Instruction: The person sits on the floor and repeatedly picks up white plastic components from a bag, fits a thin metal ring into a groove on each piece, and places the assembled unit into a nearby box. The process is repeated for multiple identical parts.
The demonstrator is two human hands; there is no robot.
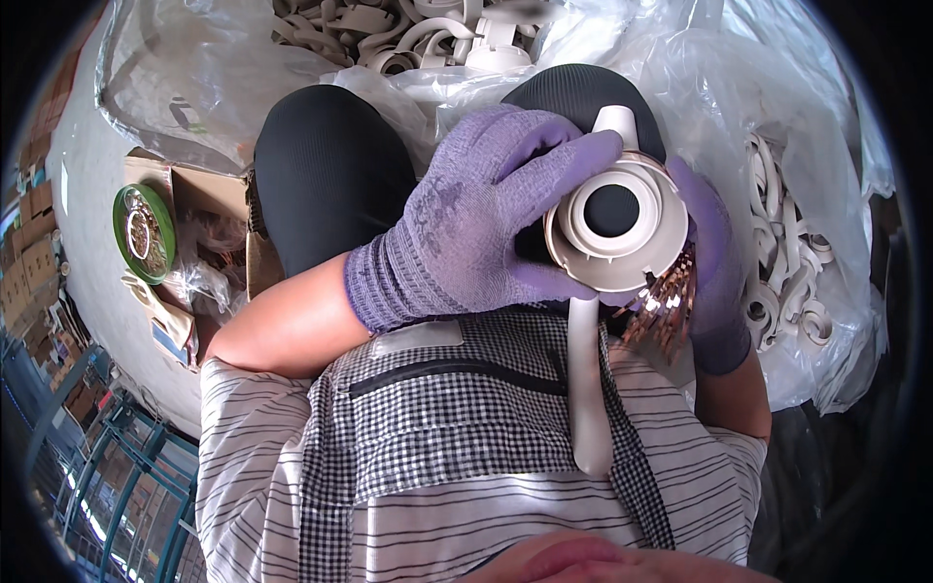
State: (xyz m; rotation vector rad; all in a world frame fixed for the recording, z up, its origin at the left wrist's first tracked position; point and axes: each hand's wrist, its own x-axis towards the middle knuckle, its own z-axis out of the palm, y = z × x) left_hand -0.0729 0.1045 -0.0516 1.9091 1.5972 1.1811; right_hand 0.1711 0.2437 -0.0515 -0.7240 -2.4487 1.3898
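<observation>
plastic housing: off-white, ring-shaped and handled [653, 212], held above my lap just right of centre, its round opening facing up toward me; my dark trousers [335, 170] show through the hole.
housing rim: circled by a thin copper-coloured edge; a short stub points away from me, and a long rounded handle [591, 398] reaches back over my apron.
left glove: my purple-gloved left hand [476, 209] is closed on the plastic housing, fingers over its far left side and thumb at the near edge.
right glove: my purple-gloved right hand [714, 248] lies along the right side of the housing, fingers partly hidden; how tightly it is closed i cannot tell.
copper-coloured strips: a loose bundle [669, 306] between the housing and my right palm; whether i grip it is hidden.
apron: black-and-white checked, with a dark zip [447, 369].
bags: clear plastic [855, 291], with curved off-white parts [802, 282] at right and a heap of similar parts [418, 44] beyond my knees.
left side: a green round dish [120, 222] of small pieces, beside an open cardboard box [209, 189].
</observation>
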